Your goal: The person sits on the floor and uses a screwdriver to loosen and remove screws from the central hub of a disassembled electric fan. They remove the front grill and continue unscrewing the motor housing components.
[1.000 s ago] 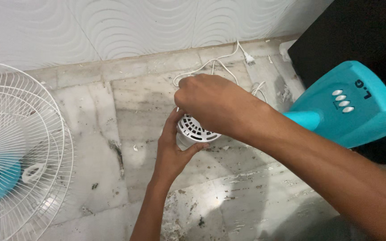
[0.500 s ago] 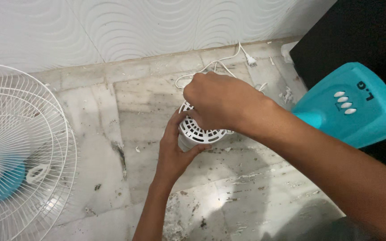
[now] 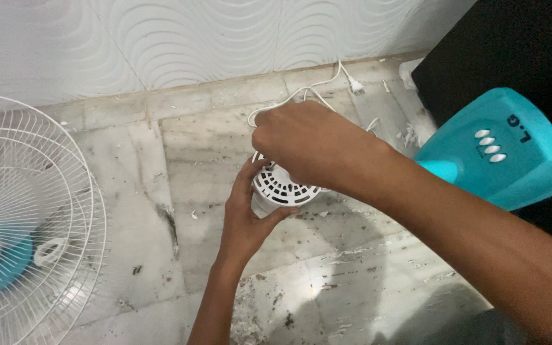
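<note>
My left hand comes up from below and wraps around a white vented fan motor housing, held above the marble floor. My right hand reaches in from the right and closes over the top of the housing, fingers curled on its upper edge. What the fingertips pinch is hidden under the hand. A white power cord with a plug trails from behind the hands toward the wall.
A turquoise fan base with white push buttons lies at the right beside a black cabinet. White wire fan guards with a turquoise blade behind them lie at the left. The marble floor is dusty, and a white textured wall stands behind.
Both hands and the housing keep nearly the same pose. My right hand has shifted slightly over the housing's top, and the view has drifted a little.
</note>
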